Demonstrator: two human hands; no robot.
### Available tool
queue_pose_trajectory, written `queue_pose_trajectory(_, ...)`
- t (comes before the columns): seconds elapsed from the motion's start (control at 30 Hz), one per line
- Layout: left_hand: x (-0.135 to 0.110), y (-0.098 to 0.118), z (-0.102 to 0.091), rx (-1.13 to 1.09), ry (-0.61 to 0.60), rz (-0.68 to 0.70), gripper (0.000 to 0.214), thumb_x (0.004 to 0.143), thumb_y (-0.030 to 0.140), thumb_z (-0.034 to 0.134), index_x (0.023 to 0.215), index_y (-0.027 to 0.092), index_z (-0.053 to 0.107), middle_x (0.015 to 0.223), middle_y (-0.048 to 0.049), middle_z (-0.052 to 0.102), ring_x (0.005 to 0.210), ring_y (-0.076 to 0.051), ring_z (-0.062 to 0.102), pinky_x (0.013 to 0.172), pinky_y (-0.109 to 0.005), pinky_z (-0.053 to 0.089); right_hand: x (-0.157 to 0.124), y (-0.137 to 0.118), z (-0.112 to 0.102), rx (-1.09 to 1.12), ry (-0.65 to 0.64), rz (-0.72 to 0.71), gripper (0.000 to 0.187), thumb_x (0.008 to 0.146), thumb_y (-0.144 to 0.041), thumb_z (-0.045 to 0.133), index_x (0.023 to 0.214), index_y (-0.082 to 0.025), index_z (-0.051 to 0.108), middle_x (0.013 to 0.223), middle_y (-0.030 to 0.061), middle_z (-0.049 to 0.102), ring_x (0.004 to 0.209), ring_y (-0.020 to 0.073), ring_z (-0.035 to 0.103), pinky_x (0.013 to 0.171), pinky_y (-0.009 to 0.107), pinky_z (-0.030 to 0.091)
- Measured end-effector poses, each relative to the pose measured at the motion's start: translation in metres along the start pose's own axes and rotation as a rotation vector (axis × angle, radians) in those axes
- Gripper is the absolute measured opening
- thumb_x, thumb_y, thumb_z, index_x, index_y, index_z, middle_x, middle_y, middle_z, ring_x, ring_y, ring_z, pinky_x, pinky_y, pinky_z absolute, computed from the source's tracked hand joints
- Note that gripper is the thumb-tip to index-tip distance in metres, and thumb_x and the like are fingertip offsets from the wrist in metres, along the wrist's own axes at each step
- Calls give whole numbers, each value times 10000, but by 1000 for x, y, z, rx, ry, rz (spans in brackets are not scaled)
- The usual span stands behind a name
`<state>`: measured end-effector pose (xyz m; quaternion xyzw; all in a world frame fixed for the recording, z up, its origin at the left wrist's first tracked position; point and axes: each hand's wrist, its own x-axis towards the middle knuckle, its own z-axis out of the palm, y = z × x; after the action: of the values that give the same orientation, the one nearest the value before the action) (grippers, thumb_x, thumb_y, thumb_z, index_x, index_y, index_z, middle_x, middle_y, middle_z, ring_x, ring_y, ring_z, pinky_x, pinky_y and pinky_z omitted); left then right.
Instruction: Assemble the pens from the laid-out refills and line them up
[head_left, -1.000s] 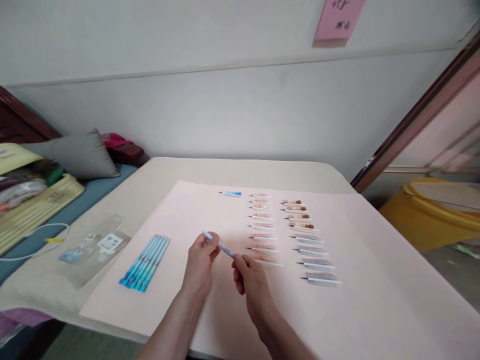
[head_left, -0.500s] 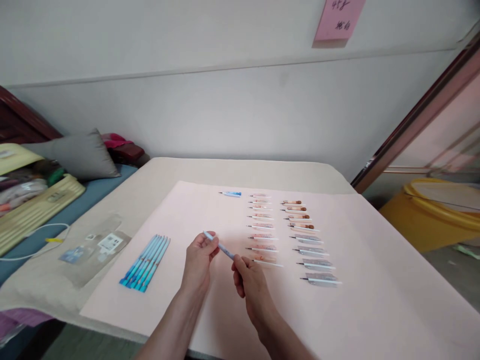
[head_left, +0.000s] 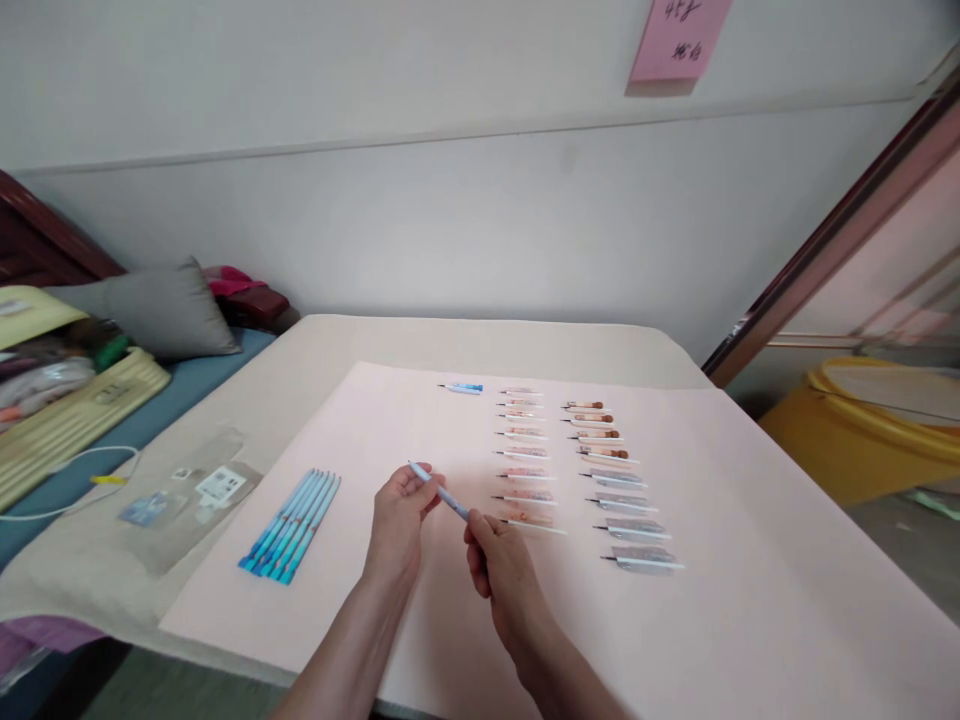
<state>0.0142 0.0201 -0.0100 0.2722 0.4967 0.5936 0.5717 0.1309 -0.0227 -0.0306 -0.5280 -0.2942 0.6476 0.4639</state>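
Both my hands hold one thin light-blue pen (head_left: pixel 447 495) above a pale pink sheet (head_left: pixel 360 420). My left hand (head_left: pixel 402 522) pinches its upper end and my right hand (head_left: pixel 501 562) pinches its lower end, fingers closed. A bundle of several blue pens (head_left: pixel 292 525) lies side by side to the left of my hands. To the right are two columns of small pen parts with thin refills (head_left: pixel 525 455), (head_left: pixel 615 480). A single blue pen piece (head_left: pixel 462 387) lies at the far end of the sheet.
The sheet covers a beige table (head_left: pixel 480 335) set against a white wall. Empty clear packaging (head_left: pixel 187 495) lies on the table's left side. A grey pillow (head_left: pixel 161 310) and yellow case (head_left: pixel 67 420) sit at left, a yellow drum (head_left: pixel 870 425) at right.
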Motion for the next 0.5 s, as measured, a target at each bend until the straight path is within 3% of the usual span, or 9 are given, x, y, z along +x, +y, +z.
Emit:
queue_pose_trajectory(0.2, -4, 1, 4, -41, -29, -7, 322, 640, 239, 707, 927, 159, 586, 878, -78, 657, 873, -175, 603, 826, -347, 440, -1, 0, -1, 48, -15, 16, 354, 798, -485, 487, 640, -168, 478, 426, -66, 417, 318, 32, 269, 337, 186, 139)
queue_pose_trajectory(0.37, -5, -1, 3, 68, 45, 4, 267, 620, 305, 727, 809, 158, 611, 765, -12, 612, 710, -113, 573, 722, -280, 443, -1, 0, 2, 12, -15, 2, 363, 784, -495, 503, 635, -165, 487, 420, -62, 424, 314, 35, 280, 330, 187, 147)
queue_pose_trajectory(0.5, -2, 0, 4, 18, 12, 7, 338, 608, 241, 733, 900, 161, 582, 772, -27, 633, 761, -141, 592, 760, -311, 447, -1, 1, 1, 39, -9, 17, 359, 781, -491, 502, 632, -165, 484, 419, -63, 420, 313, 34, 274, 331, 186, 144)
